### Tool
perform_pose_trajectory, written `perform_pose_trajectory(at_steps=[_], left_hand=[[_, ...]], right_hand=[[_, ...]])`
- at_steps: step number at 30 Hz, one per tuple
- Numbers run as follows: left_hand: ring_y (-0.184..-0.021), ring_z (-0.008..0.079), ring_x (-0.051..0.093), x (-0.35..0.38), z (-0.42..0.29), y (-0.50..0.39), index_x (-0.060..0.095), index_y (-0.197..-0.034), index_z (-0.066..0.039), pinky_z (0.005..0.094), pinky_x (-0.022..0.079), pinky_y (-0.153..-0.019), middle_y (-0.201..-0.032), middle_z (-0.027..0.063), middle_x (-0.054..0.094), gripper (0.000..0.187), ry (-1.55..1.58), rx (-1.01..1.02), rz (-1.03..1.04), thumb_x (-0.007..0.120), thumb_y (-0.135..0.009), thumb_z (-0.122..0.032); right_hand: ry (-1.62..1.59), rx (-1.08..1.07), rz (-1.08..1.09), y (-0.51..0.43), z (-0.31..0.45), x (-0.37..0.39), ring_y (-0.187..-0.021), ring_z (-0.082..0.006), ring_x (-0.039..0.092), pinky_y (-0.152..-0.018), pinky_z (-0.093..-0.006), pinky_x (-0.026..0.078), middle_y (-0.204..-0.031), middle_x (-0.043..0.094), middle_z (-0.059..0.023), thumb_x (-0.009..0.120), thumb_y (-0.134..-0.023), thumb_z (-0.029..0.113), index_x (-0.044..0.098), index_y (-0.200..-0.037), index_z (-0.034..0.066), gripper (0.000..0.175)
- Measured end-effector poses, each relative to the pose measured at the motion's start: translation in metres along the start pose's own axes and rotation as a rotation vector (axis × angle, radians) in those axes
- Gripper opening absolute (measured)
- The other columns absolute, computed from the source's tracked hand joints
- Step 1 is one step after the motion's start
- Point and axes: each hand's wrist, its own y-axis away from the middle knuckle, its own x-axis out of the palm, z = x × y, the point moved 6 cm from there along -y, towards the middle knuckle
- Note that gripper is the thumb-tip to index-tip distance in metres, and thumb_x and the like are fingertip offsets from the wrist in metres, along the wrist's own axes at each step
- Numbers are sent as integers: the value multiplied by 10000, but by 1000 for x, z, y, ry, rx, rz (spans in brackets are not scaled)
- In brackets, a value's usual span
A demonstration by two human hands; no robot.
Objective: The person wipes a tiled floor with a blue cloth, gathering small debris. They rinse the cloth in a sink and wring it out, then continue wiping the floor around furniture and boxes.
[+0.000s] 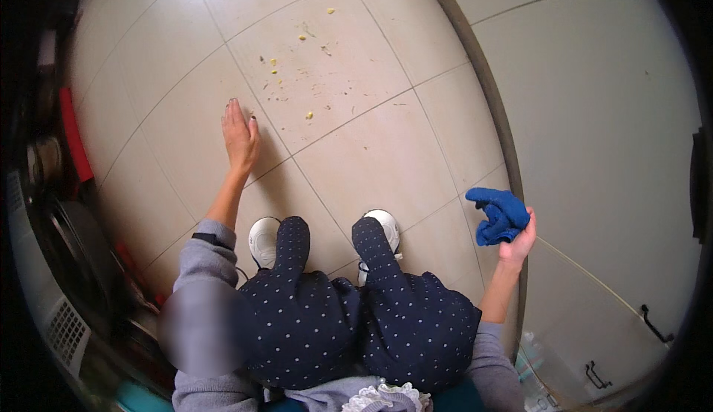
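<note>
My left hand [241, 136] reaches out over the tiled floor [356, 172] with nothing in it. Its fingers lie together, pointing forward, and the thumb stands slightly off. Whether it touches the tile, I cannot tell. Ahead and to the right of it are scattered small yellow pieces [309, 115], dark crumbs [327, 107] and smears. On the right side, my right hand [519, 239] grips a crumpled blue cloth [501, 216] from below. That cloth is held above the floor, near the base of a pale cabinet [590, 133].
White shoes [381, 225] and dotted dark trousers [312, 323] show below. Black handles [599, 376] and a thin pale cord [590, 275] are at the right cabinet. Along the left stand a red object [75, 136], dark round cookware [83, 256] and a white perforated basket [68, 331].
</note>
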Motion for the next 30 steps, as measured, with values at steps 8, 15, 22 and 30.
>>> perform_pose_trajectory(at_steps=[8, 15, 22, 30], left_hand=[[-1123, 321, 477, -44, -138, -24, 436, -1257, -54, 370, 394, -937, -1222, 159, 492, 454, 455, 288, 36, 569, -824, -74], [-1162, 298, 457, -90, -227, -29, 474, -1239, -66, 378, 378, -965, -1263, 131, 479, 499, 641, 532, 252, 665, -786, -154], [-1284, 323, 318, -80, -251, -38, 530, -1147, -77, 470, 262, -1045, -1371, 117, 376, 518, 241, 782, 266, 730, -706, -263], [-567, 152, 526, -93, -144, 33, 512, -827, -34, 289, 426, -545, -609, 76, 489, 204, 743, 199, 949, 651, -680, -57]], right_hand=[[811, -744, 245, 40, 81, 100, -875, -199, 593, -829, -293, 458, -955, 618, -148, 393, -823, -104, 580, -915, -47, 216], [1136, -1347, 534, 72, 94, 227, -877, -256, 636, -811, -325, 495, -945, 645, -153, 440, -750, -204, 598, -1003, -33, 344], [667, -1570, 764, 116, 107, 286, -784, -305, 637, -708, -338, 523, -874, 628, -178, 493, -664, -217, 575, -987, -27, 383], [756, -997, 868, 72, 55, 228, -786, -270, 626, -727, -302, 500, -880, 622, -164, 445, -737, -163, 600, -921, -18, 280]])
